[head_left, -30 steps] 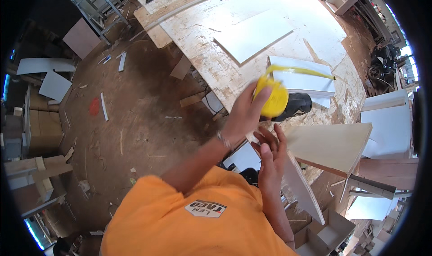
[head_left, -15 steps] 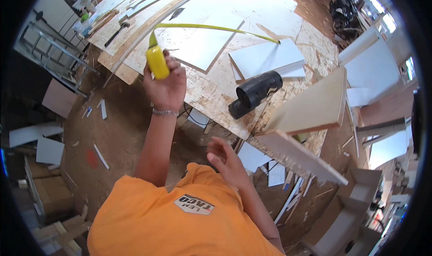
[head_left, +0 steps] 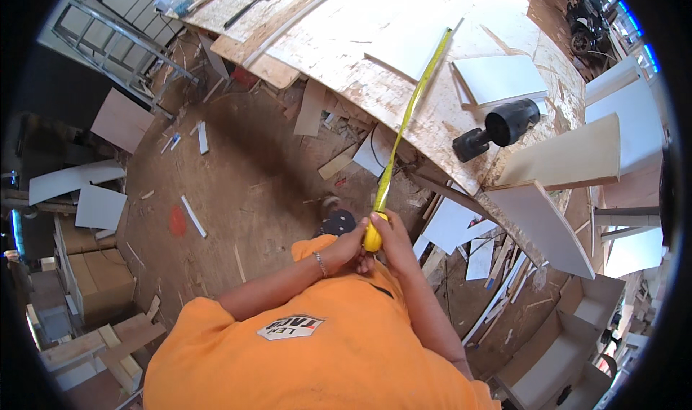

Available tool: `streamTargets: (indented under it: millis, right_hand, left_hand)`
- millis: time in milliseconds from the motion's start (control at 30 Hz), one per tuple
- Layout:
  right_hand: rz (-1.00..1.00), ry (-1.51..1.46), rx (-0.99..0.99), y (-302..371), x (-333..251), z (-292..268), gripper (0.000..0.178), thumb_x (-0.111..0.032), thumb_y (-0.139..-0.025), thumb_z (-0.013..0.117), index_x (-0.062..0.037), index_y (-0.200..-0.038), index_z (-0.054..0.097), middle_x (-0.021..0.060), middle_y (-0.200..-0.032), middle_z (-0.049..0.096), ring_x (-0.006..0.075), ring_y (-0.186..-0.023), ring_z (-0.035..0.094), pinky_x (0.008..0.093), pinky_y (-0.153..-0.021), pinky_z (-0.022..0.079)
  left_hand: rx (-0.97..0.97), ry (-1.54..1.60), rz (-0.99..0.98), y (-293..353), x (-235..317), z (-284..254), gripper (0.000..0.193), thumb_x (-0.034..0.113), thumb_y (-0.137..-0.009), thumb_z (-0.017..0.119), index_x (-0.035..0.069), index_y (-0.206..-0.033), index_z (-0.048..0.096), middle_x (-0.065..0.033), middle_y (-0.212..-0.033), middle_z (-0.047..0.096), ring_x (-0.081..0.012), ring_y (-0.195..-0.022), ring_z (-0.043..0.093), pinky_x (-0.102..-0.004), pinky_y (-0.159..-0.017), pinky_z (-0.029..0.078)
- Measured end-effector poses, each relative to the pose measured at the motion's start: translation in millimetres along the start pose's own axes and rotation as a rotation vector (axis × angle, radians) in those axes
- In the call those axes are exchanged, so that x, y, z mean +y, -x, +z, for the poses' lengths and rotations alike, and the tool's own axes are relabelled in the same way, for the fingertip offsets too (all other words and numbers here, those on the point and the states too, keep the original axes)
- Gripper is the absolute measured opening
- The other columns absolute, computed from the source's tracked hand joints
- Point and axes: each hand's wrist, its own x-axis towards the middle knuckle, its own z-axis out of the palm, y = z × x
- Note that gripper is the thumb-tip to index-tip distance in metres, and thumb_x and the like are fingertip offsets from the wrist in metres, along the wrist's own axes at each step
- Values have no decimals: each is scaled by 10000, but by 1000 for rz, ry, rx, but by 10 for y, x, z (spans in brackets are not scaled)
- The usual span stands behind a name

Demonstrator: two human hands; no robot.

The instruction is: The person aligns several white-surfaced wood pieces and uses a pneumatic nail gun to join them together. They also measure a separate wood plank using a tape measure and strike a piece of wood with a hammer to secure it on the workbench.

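Note:
A yellow tape measure (head_left: 373,238) is held close in front of my orange shirt, between both hands. My left hand (head_left: 349,248), with a metal bracelet at the wrist, is closed on its left side. My right hand (head_left: 393,241) grips it from the right, its thumb near the mouth of the case. The yellow blade (head_left: 408,114) runs out from the case, up and away past the workbench edge. Its far end lies over the white sheet on the bench. The fingers beneath the case are partly hidden.
The scuffed workbench (head_left: 324,46) bears a black cordless tool (head_left: 508,124), stacked white boards (head_left: 499,78) and a hammer (head_left: 247,10). Upright panels (head_left: 562,154) stand at its right corner. Offcuts (head_left: 193,217) litter the floor. A metal ladder (head_left: 108,35) leans at far left.
My left hand has brought the tape measure down from over the bench to my body. My right hand has joined it. The blade, bent before, now runs nearly straight, its end off the board stack.

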Motion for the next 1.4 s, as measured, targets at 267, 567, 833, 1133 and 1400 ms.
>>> streamTargets:
  millis: [267, 567, 833, 1133, 1400]
  right_hand:
    - [-27, 309, 313, 55, -154, 176, 624, -169, -868, 666, -82, -1432, 415, 94, -1073, 541, 169, -931, 613, 309, -784, 523]
    - [-68, 293, 185, -304, -447, 681, 698, -34, -760, 681, -99, -1406, 422, 71, -1019, 595, 163, -872, 615, 346, -769, 536]
    - [33, 695, 255, -590, -722, 996, 641, -190, -771, 744, -55, -1351, 508, 129, -1146, 609, 242, -1089, 589, 363, -960, 469]
    - [-293, 576, 182, -2501, -1487, 1070, 698, -215, -811, 743, -77, -1445, 486, 180, -1303, 619, 290, -1179, 612, 388, -1022, 469]
    - [-240, 506, -13, -4496, -2333, 630, 773, -267, -817, 716, -92, -1504, 407, 221, -1316, 615, 360, -1200, 613, 436, -1035, 480]
  left_hand:
    - [214, -1078, 361, 586, 1011, -1153, 449, 426, -1003, 610, 7, -1157, 651, -191, -1025, 735, -317, -970, 714, -408, -876, 546]
    - [303, -590, 612, 832, 2930, -3056, 643, 373, -982, 696, 31, -1466, 444, -182, -1271, 632, -250, -1143, 632, -387, -963, 526]
    - [-65, 132, 831, -78, 5031, -3239, 828, 411, -1017, 636, -24, -1552, 178, -238, -1473, 454, -326, -1372, 478, -433, -1146, 432]
    - [66, 281, 1297, -440, 6780, -4062, 202, 194, -1082, 519, 25, -1144, 611, -86, -976, 684, -173, -880, 658, -322, -857, 571]
    - [449, 232, 1352, 335, 7880, -4543, 300, 173, -1118, 377, -20, -1205, 590, -200, -1171, 688, -303, -1122, 673, -418, -1055, 552]
